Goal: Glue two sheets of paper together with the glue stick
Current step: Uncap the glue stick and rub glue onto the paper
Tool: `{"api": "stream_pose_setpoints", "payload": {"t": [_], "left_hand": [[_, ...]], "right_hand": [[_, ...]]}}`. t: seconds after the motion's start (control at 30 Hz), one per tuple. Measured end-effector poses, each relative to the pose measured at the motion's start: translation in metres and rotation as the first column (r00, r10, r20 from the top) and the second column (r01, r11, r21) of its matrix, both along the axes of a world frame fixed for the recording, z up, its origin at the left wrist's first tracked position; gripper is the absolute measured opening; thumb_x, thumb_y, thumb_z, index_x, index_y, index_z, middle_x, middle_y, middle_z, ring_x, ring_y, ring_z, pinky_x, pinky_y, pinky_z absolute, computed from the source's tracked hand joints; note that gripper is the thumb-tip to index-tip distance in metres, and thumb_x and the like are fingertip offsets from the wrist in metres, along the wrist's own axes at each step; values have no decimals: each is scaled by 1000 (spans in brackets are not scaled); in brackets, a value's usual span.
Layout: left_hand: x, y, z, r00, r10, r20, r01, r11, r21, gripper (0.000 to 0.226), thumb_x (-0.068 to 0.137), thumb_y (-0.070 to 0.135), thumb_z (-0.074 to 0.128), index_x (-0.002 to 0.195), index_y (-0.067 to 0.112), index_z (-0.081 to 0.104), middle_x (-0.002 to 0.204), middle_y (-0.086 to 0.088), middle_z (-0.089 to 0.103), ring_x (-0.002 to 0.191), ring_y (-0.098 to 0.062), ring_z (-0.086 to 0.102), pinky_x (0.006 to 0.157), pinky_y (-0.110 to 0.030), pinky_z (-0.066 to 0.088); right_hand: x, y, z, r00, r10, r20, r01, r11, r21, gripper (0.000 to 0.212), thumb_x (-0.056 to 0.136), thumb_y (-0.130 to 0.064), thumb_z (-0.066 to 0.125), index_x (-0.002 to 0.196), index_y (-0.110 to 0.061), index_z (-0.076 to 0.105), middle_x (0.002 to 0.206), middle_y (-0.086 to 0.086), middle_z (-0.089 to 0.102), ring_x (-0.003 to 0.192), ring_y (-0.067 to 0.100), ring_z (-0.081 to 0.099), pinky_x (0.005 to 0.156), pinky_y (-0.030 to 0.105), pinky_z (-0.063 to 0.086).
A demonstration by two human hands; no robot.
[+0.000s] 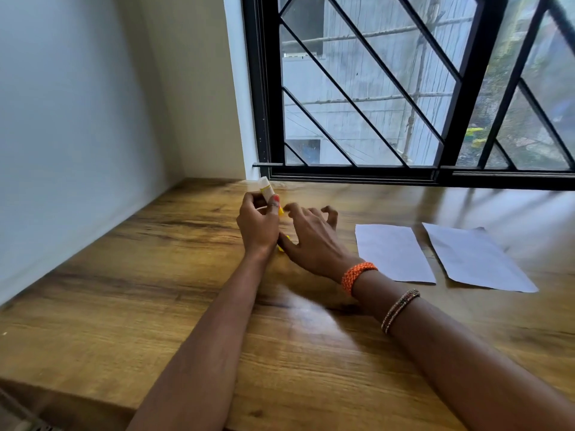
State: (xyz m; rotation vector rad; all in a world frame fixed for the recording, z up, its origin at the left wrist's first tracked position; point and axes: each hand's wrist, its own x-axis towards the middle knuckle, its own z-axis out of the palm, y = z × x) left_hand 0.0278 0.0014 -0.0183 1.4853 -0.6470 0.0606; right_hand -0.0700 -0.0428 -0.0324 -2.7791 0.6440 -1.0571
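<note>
Daylight is coming in through the window, leaving soft glare streaks on the wooden table. Room's looking fairly dim, the right hand is motion-blurring, and edges are bending fisheye-style.

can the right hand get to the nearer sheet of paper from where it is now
Probably yes. The right hand hovers with curled fingers holding nothing, just left of the nearer sheet, and only bare table lies between them.

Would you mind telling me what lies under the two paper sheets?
Both sheets lie flat on the wooden table, side by side, not overlapping. Anything beneath them is hidden.
</note>
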Motion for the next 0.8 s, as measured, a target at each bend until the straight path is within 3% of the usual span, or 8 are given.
{"api": "stream_pose_setpoints", "payload": {"t": [0.07,0.13,0.27,0.4,0.57,0.73,0.8], "left_hand": [[-8,1,6,995,-90,-50,88,995,-43,20,85,22,64,96,6,59,93,-4,64,81,-11,58,72,-15,44],[-19,2,14,949,-255,-183,232,963,-139,15,86,21,62,93,8,58,88,-5,63,78,-15,58,73,-29,50],[-50,6,26,686,-577,-444,440,815,-378,12,90,20,55,89,8,55,68,-4,53,57,-16,47,52,-24,46],[-80,12,32,525,-704,-479,545,710,-445,15,91,17,53,76,16,54,61,5,64,60,-7,61,63,-26,49],[-95,18,26,537,-680,-499,604,723,-336,10,85,26,61,85,17,65,87,4,70,89,-7,64,81,-28,46],[-94,19,29,587,-647,-487,552,760,-344,8,86,19,60,83,15,66,90,2,69,99,-11,61,84,-26,44],[-94,21,29,610,-670,-423,586,741,-328,10,87,17,57,84,18,66,86,8,70,93,-4,61,87,-24,40]], "right_hand": [[-5,4,8,991,-10,134,20,997,-69,44,86,-37,56,119,-11,46,100,6,66,98,26,62,93,37,16],[-12,6,16,976,-62,207,106,973,-207,41,85,-35,59,117,-10,50,92,4,66,90,24,64,93,39,19],[-40,3,27,958,-178,225,256,883,-393,35,86,-35,57,112,-11,56,95,6,64,91,27,61,92,43,24],[-76,-2,35,948,-195,252,295,836,-463,22,84,-30,62,100,-14,62,93,5,66,90,27,62,92,43,26],[-104,0,36,940,-168,296,301,816,-494,15,88,-23,59,89,-10,67,82,3,71,85,25,66,92,39,23],[-100,6,39,937,-119,330,243,898,-366,12,83,-18,68,85,-6,66,79,4,71,81,25,65,88,37,23],[-99,6,39,924,-139,358,251,924,-288,20,90,-25,57,82,-8,63,72,2,67,75,23,62,86,35,23]]}}
